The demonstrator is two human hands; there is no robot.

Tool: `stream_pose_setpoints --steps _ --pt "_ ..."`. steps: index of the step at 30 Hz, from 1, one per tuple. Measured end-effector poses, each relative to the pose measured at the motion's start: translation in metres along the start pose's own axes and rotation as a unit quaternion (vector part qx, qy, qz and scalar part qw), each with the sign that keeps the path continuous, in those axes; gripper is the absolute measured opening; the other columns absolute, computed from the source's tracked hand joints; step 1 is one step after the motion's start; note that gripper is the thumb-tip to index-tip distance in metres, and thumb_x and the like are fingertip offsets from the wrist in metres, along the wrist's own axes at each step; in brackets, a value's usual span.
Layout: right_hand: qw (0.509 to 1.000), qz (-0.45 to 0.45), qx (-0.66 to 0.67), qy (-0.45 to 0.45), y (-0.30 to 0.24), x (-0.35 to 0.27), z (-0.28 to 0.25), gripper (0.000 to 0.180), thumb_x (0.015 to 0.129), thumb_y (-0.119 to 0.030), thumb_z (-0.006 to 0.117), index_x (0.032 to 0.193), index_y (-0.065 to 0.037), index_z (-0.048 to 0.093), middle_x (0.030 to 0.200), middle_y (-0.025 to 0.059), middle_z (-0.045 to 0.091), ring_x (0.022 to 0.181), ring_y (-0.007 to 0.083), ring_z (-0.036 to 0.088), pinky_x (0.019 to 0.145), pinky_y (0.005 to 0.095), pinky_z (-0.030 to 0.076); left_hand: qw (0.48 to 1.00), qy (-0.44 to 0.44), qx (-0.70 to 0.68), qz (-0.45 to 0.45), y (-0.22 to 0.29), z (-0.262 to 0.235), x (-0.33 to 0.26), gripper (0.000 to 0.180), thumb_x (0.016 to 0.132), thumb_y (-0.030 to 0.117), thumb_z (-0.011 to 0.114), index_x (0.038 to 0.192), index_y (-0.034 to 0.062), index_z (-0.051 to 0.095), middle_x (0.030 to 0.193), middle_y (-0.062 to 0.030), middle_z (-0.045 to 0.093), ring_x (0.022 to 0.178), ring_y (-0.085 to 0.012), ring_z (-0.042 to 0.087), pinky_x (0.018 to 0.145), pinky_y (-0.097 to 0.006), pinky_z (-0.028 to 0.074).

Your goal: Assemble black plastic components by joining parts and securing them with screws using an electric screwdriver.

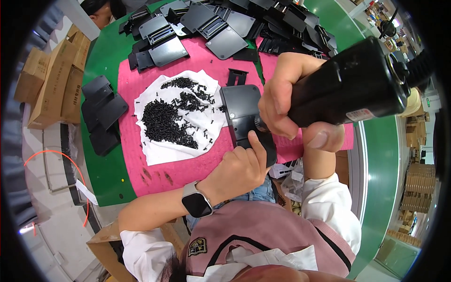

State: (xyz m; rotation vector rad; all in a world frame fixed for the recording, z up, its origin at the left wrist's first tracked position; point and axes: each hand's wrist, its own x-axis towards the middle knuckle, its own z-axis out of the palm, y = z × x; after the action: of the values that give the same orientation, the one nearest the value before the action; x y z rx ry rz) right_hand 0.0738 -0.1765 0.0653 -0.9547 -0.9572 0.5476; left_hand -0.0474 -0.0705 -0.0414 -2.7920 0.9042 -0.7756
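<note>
My right hand [286, 98] is wrapped round a black electric screwdriver [345, 87], which slants down to the left. Its tip end sits by the black plastic panel [242, 105], but my fingers and the tool's body hide the bit. Lying over the panel's near edge is my left hand [239, 169], its index finger stretched onto the surface and the other fingers curled against the edge. To the left, a heap of small black screws [162, 122] is spread on a white cloth [159, 155]. A small black bracket [236, 76] lies just beyond the panel.
Pink sheets [134, 98] cover part of the green table [105, 183]. Black plastic assemblies [221, 35] pile up along the far side, and several flat black parts [103, 113] lie at the left. Cardboard boxes [54, 80] stand beyond; another person [101, 11] is at the far left.
</note>
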Motion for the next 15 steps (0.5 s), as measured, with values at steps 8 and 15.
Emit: stream_pose_setpoints --steps 8,15 --pt "0.999 0.002 -0.023 0.045 0.0 -0.002 -0.001 0.046 0.069 -0.028 0.076 0.085 0.002 0.044 0.055 0.003 0.046 0.042 0.0087 0.042 0.037 0.0212 0.032 1.0 0.011 -0.018 -0.012 -0.002 0.0 0.001 0.059 0.079 0.041 0.06 0.097 -0.0155 0.061 0.051 0.0029 0.037 0.043 -0.0087 0.037 0.035 -0.024 0.027" --pt "0.997 -0.054 0.059 -0.019 -0.003 -0.002 -0.032 0.046 0.081 -0.04 0.065 0.101 -0.004 0.044 0.054 -0.0035 0.046 0.04 0.0073 0.044 0.04 0.0217 0.035 0.978 -0.017 -0.192 -0.08 -0.02 -0.013 0.001 0.052 0.084 0.04 0.058 0.095 -0.0105 0.062 0.047 -0.0023 0.039 0.037 -0.0132 0.038 0.038 -0.028 0.036"
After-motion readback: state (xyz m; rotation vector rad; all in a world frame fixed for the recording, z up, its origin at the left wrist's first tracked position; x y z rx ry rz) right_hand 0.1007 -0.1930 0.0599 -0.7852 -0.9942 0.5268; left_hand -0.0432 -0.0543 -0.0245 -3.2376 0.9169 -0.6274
